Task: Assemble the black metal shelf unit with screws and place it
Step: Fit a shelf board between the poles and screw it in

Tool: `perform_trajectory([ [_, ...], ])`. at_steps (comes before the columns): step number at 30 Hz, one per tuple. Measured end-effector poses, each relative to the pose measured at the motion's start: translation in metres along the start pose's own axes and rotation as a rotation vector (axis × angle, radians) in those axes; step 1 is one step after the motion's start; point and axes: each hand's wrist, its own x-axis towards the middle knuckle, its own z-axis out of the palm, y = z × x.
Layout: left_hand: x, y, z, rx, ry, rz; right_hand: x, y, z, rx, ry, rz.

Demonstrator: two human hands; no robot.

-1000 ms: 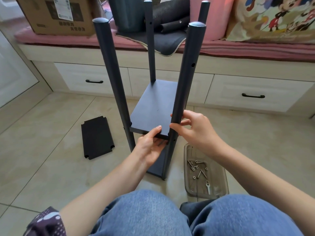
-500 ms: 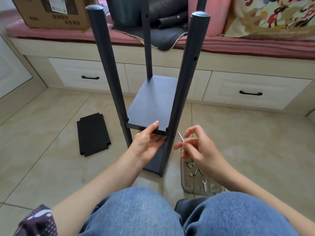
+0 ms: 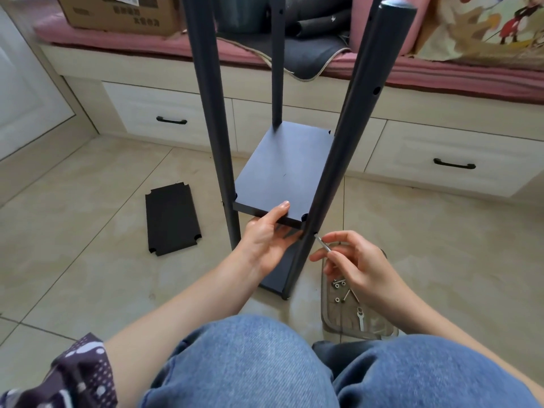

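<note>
The black shelf unit stands on the tiled floor with tall round posts (image 3: 344, 160) and a middle shelf board (image 3: 282, 169). My left hand (image 3: 266, 237) grips the near edge of that board, thumb on top, fingers underneath. My right hand (image 3: 353, 260) pinches a long silver screw (image 3: 323, 244), its tip right at a hole in the near right post just below the board. A lower board (image 3: 279, 275) sits near the floor between the posts.
A loose black shelf panel (image 3: 172, 219) lies flat on the floor to the left. A clear plastic tray (image 3: 332, 322) with several screws and a small wrench sits by my right knee. Behind stands a window seat with drawers (image 3: 170, 120), a cardboard box (image 3: 117, 13) and cushions.
My right hand left the post, picked a screw and brought its tip up to the hole in the near right post. My left hand stays on the board's edge.
</note>
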Motion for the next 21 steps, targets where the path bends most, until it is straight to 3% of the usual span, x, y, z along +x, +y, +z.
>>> perform_trajectory([
  [21,0.004,-0.001,-0.004,-0.014,-0.021,0.006,0.007,0.011,0.004,-0.099,0.016,-0.102],
])
